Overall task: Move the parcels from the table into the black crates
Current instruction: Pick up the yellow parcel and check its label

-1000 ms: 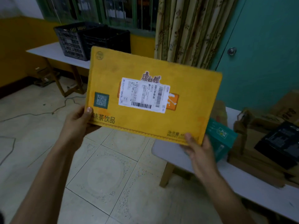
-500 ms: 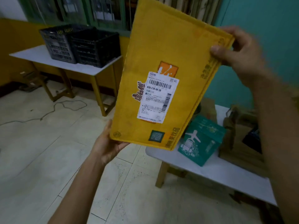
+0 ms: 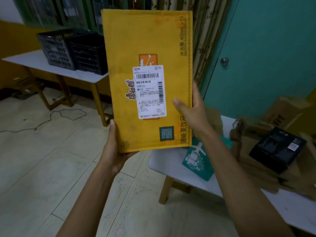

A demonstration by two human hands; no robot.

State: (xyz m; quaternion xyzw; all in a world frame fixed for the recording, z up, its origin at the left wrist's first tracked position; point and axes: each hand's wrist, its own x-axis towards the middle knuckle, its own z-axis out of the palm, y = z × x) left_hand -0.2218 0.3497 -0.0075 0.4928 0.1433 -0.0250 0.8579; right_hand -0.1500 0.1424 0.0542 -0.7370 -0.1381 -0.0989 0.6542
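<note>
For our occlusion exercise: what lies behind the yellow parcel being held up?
Curtain, window and black crates show around the yellow parcel; the crate table's end behind it is covered.

We see a mustard-yellow parcel [image 3: 150, 40] bearing a white shipping label [image 3: 149, 93] with black barcodes, an orange square [image 3: 147, 59] peeping above it, dark brown characters and a green QR patch [image 3: 166, 133]. The crates [image 3: 89, 55] are black with slotted grid walls, the table [image 3: 34, 61] under them white. The small box [image 3: 195, 162] is teal with white aeroplane artwork; the door [image 3: 273, 48] is teal. The curtain [image 3: 206, 31] is beige with a brownish floral print. The floor tiles [image 3: 51, 159] are pale with dark speckles.
</note>
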